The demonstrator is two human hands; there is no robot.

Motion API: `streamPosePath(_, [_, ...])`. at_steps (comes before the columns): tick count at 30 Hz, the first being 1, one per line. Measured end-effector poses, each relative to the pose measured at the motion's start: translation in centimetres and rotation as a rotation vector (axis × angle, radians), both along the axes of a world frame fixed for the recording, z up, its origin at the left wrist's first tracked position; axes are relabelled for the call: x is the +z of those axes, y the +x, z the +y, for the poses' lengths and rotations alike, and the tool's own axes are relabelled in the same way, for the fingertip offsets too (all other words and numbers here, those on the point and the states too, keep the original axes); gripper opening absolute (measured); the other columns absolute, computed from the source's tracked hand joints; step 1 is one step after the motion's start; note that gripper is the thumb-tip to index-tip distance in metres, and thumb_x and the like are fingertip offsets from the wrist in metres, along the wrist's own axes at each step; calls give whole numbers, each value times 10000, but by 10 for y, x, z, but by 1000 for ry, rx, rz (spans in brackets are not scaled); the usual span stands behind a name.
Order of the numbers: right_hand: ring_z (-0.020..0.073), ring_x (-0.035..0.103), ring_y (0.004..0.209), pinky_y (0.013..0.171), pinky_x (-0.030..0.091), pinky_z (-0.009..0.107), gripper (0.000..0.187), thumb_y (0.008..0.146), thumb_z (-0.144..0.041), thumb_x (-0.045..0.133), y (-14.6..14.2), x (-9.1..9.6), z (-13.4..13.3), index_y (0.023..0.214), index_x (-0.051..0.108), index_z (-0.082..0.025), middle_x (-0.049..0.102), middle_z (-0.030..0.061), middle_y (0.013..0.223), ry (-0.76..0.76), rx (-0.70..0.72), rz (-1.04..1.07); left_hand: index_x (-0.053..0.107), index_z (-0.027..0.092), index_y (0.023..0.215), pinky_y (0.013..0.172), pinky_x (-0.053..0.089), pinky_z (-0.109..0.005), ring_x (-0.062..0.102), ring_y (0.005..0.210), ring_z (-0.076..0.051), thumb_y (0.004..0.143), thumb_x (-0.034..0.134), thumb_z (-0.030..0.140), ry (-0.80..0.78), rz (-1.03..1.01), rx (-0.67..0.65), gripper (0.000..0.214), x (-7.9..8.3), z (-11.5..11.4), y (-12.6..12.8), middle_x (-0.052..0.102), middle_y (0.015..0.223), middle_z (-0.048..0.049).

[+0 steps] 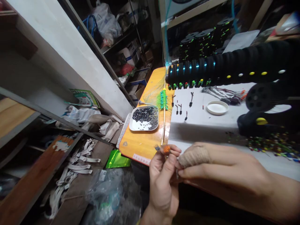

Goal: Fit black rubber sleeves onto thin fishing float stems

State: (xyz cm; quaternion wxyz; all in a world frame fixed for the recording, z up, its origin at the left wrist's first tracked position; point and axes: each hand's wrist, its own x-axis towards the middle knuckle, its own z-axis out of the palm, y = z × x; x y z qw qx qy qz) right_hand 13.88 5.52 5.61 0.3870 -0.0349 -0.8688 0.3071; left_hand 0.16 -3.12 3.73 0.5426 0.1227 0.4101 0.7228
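In the head view, my left hand [161, 184] is closed in a pinch just off the front edge of the yellow board. A small orange patch [166, 149] shows at its fingertips; whether it is a wrap or a held piece I cannot tell. My right hand [225, 172] meets it from the right, fingers pressed together, with a beige wrap [195, 157] around one finger. Whatever lies between the fingertips is too small or hidden to name. Just beyond the left fingers are a thin rod [163, 128] and a bundle of green strands [162, 99].
A white tray [143, 128] of small black cylinders and grey bits sits on the yellow board [140, 144]. Above the white surface extends a ribbed black spool rack [225, 64]. Nearby are a white lid [217, 107] and colourful beads [274, 145]. A pale post [77, 53] stands left.
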Motion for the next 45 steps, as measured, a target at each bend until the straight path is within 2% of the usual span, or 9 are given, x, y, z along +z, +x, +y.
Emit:
streamPosePath(3, [170,751,1024,937,605,256,215,1027,-69,572,0,-1,0,1159,727,-138,796,108,1086,46,120,-13,761,186,839,400,319,-111,304,426,2,747,931,412,42,-21,13,297,2,0,-4,671,752,14])
streamPosePath(5, [175,750,998,894,611,259,230,1028,-67,569,1,2,0,1179,721,-149,790,108,1069,5,138,-30,730,182,798,378,253,-105,214,408,13,789,898,440,81,14,9,307,-2,-1,-8,661,719,24])
streamPosePath(9, [159,734,801,671,597,223,136,988,-152,661,3,13,3,1055,764,-209,764,77,935,-148,-52,-35,712,174,805,434,350,-120,414,450,-23,797,899,422,48,217,41,311,-11,-5,-10,669,671,12])
streamPosePath(12, [147,692,674,571,553,219,110,969,-191,688,1,16,9,934,791,-201,740,54,792,-162,-198,-18,713,184,796,541,466,-163,584,578,-87,780,904,448,-14,389,136,326,-13,-7,-4,693,676,2])
streamPosePath(18, [127,679,663,576,540,201,115,967,-183,684,-4,14,7,926,790,-190,736,40,787,-237,-194,4,733,191,786,646,533,-219,659,673,-135,795,888,449,-9,502,160,301,-8,-8,9,707,716,-3])
streamPosePath(25, [135,637,681,580,512,222,95,966,-137,666,-2,5,4,941,745,-182,703,52,802,-148,-180,16,736,208,850,644,542,-195,686,721,-132,858,845,409,50,455,160,229,-24,-9,-2,726,789,-11])
streamPosePath(28, [148,666,758,618,526,223,127,977,-128,655,-1,1,7,1032,740,-204,707,67,888,-87,-139,19,724,209,816,643,525,-182,667,714,-122,918,794,330,120,621,230,173,-20,-10,-10,708,763,-5])
streamPosePath(33, [168,649,710,590,521,253,136,1011,-177,602,-2,7,7,998,734,-211,705,65,823,40,-171,-87,717,224,829,645,521,-193,657,697,-128,956,728,191,232,898,328,131,-10,-12,-17,701,745,3])
streamPosePath(45, [161,621,711,581,504,255,81,975,-169,680,-2,9,2,1038,724,-195,692,50,822,98,-193,-64,709,247,904,769,532,-202,669,768,-121,969,676,104,254,946,257,160,-15,-12,-16,695,799,27])
